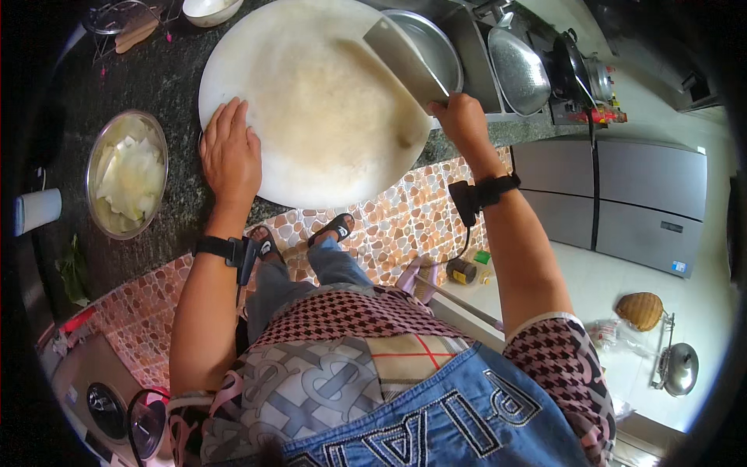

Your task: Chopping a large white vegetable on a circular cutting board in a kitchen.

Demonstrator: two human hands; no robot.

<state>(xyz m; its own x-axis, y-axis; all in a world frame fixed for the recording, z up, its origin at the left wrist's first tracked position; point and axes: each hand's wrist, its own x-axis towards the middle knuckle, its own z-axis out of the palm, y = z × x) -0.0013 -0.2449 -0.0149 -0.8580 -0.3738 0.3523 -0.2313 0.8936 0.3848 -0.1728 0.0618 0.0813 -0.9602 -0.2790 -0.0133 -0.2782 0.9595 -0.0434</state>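
Note:
A large round white cutting board (pixel 327 111), stained yellowish in the middle, lies on the dark stone counter (pixel 178 169). My left hand (pixel 231 152) rests flat on the board's left edge, its fingers stretched forward and nothing in its grasp. At the right edge, my right hand (pixel 464 125) grips the handle of a cleaver (pixel 407 58). Its broad blade points away from me and to the left, over the board's right rim. To the left of my left hand sits a metal bowl (pixel 165 175) holding pale, thin vegetable slices (pixel 131 175).
Beyond the cleaver, a metal basin (pixel 449 46) stands in the sink (pixel 484 82). A perforated metal colander (pixel 519 70) and a black wok (pixel 566 67) are farther right. A white bowl (pixel 213 14) stands at the back. Green leaves (pixel 72 274) lie at far left.

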